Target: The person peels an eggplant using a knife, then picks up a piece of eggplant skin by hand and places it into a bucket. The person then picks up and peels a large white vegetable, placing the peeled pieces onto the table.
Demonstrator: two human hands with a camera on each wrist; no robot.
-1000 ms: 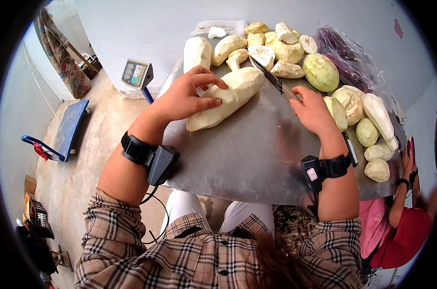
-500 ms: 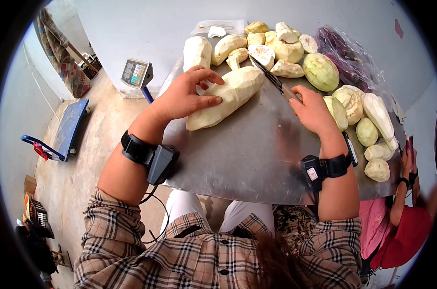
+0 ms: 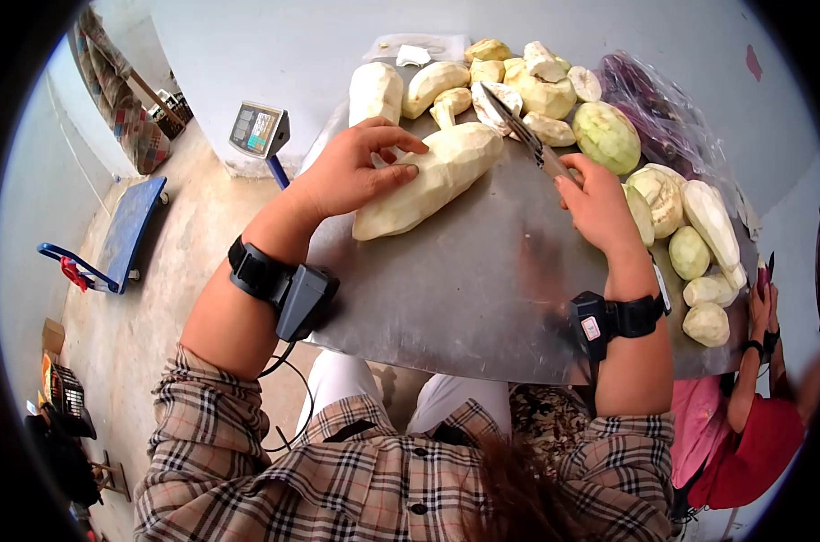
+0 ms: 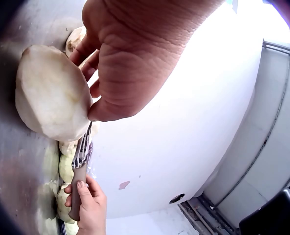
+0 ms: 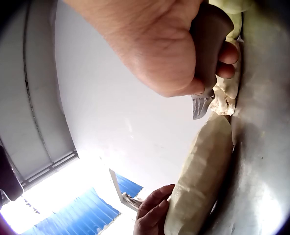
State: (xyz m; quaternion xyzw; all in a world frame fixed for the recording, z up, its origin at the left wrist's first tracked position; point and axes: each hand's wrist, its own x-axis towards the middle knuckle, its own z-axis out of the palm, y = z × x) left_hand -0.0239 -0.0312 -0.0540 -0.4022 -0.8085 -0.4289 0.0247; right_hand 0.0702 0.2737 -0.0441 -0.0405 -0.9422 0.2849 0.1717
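A long, pale, peeled eggplant (image 3: 433,181) lies slantwise on the metal table (image 3: 446,298). On its near left part rests the left hand (image 3: 356,167), thumb and fingers loosely bent over the top; the left wrist view shows the fingertips at its side. The right hand (image 3: 598,203) grips the handle of a knife (image 3: 529,140), whose blade points up and left past the eggplant's far end. In the right wrist view the fingers wrap round the brown handle (image 5: 208,39), with little of the blade visible.
Peeled pieces, including a round green one (image 3: 606,137), line the back and right of the table. A plastic bag of purple eggplants (image 3: 649,113) lies at the back right. A scale display (image 3: 258,131) stands left; another person in red (image 3: 753,452) is at the right edge.
The right hand and knife have risen slightly, and the blade is turned so more of it shows. The left hand remains on the eggplant; the whole head view has shifted a little.
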